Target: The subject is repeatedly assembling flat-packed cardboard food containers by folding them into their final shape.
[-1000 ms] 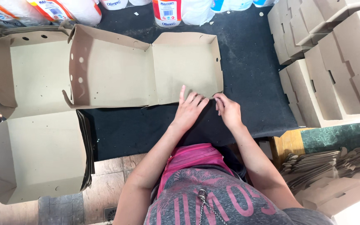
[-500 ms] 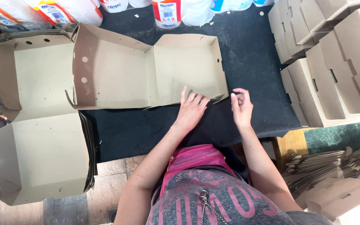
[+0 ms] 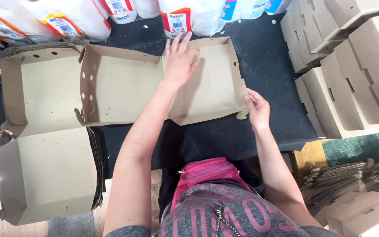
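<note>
The cardboard box (image 3: 154,83), opened out with its side walls partly raised, lies on the dark worktop (image 3: 268,74) toward the far edge, just in front of a row of wrapped paper rolls (image 3: 176,15). The left hand (image 3: 180,59) lies flat on the right-hand panel, fingers spread and reaching its far wall. The right hand (image 3: 257,109) pinches the near right corner flap between thumb and fingers. Risk noted: a single corner held while the palm bears on the panel could crease the wall off its fold line or tear the small tab (thin board, by its look). A firm push toward the far edge could drive the box against the rolls and topple one. The stack of flat blanks (image 3: 49,175) overhangs the near left edge and could slide off if nudged. Folded boxes (image 3: 352,74) crowd the right edge, leaving little room there.
</note>
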